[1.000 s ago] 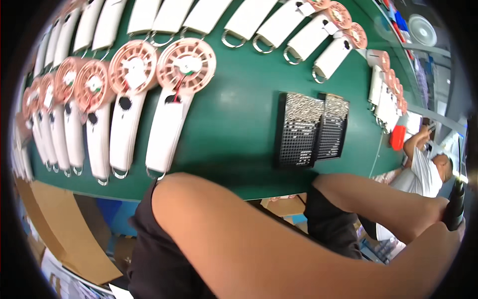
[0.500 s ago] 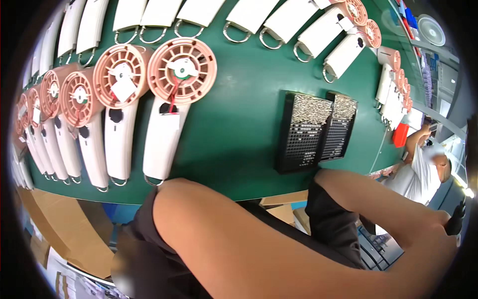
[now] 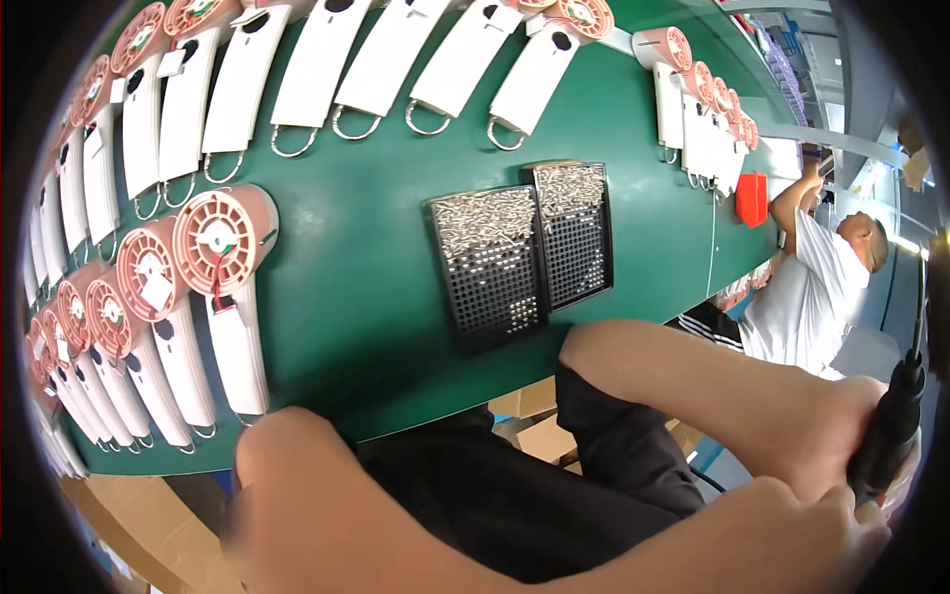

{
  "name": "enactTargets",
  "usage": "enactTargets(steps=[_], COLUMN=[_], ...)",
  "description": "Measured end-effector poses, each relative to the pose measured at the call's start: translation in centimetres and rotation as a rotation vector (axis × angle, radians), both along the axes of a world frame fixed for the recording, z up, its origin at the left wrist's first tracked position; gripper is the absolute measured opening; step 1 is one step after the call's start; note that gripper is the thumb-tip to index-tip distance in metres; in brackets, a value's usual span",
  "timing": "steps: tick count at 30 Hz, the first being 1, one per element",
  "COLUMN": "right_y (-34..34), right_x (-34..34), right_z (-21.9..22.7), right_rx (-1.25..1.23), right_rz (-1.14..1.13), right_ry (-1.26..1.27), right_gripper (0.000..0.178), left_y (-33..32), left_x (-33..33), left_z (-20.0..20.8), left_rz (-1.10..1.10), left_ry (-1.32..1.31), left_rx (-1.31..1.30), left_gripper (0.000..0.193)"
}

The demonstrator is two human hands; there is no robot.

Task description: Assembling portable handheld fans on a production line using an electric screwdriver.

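Head cam: both hands point(image 3: 841, 495) w/ fingers wrapped round black screwdriver point(image 3: 891, 421), by screw trays point(image 3: 524, 247).

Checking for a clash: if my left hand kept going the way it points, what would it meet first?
Probably the black screwdriver in the right hand, just ahead; depth is unclear.

Bare green table mat point(image 3: 366, 297) lies open between the row of white-handled pink fan units point(image 3: 213, 297) on the left and the two black perforated screw trays point(image 3: 524, 247) in the middle. More white fan handles with wire loops point(image 3: 381, 69) wall off the far edge. Right of the trays, open mat runs to the table's rim.
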State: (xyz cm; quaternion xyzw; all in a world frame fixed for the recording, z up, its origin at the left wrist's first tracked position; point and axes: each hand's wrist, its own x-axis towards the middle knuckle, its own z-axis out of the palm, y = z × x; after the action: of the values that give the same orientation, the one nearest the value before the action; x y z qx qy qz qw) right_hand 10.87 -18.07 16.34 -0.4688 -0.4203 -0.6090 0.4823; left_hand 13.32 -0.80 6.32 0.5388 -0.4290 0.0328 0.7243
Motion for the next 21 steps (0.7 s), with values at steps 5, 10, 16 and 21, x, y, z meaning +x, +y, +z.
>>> enactTargets(steps=[5,10,16,21], right_y=[-0.1,-0.6,-0.5,-0.4], right_x=[-0.2,0.4,0.4,-0.2], right_z=[0.7,0.3,0.7,0.1], right_rx=[0.044,0.036,0.057,0.044], right_rz=[0.058,-0.026,-0.059,0.035], right_ry=[0.126,0.249,0.454,0.686], right_gripper=[0.016,0.016,0.016,0.017], left_y=[-2.6,-5.4,-5.0,-2.3], left_x=[0.4,2.2,3.6,3.4], left_z=[0.7,1.9,1.7,0.5], left_rz=[0.008,0.039,0.154,0.38], left_ry=[-0.003,-0.025,0.007,0.084], left_rx=[-0.048,-0.094,-0.108,-0.095], left_gripper=[0.015,0.015,0.015,0.015])
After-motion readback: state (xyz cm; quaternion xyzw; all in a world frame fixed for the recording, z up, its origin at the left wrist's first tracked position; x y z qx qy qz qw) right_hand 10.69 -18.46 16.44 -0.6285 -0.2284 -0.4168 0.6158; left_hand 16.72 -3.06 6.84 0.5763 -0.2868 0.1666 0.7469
